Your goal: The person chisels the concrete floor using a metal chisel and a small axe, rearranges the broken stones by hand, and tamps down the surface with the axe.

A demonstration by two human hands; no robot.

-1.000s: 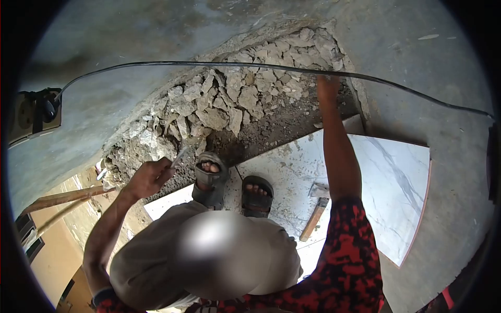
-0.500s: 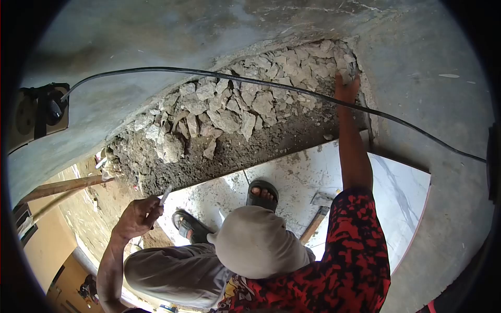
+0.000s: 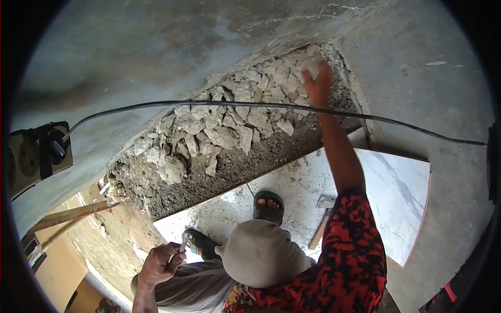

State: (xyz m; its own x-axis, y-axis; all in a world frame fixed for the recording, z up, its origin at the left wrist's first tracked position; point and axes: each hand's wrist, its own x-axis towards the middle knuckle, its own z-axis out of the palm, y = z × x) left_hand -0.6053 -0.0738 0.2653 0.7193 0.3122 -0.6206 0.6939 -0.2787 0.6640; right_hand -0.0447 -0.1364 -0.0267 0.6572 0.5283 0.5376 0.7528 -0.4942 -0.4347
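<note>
My left hand [image 3: 163, 265] is closed around a chisel [image 3: 185, 241], only its short metal end showing past the fingers, above the trouser leg near the left sandal. My right hand [image 3: 319, 87] reaches over the heap of broken rubble [image 3: 224, 122] at its far right end. Between its thumb and fingers is a pale chunk of rubble [image 3: 314, 64], partly hidden and blurred. Grey loose soil [image 3: 209, 182] lies in front of the heap. A hammer [image 3: 319, 228] with a wooden handle rests on the white tiles, left of the right sleeve.
A black cable [image 3: 250, 105] runs across the view from a wall socket [image 3: 39, 156], passing over the right forearm. Grey walls [image 3: 417, 99] border the rubble. White tiles [image 3: 394, 182] carry scattered grit under the sandals [image 3: 269, 208]. A wooden pole [image 3: 73, 216] lies at left.
My right hand has moved left from the corner over the rubble, with a pale chunk in it. My left hand has dropped down and right with the chisel. The view has shifted slightly.
</note>
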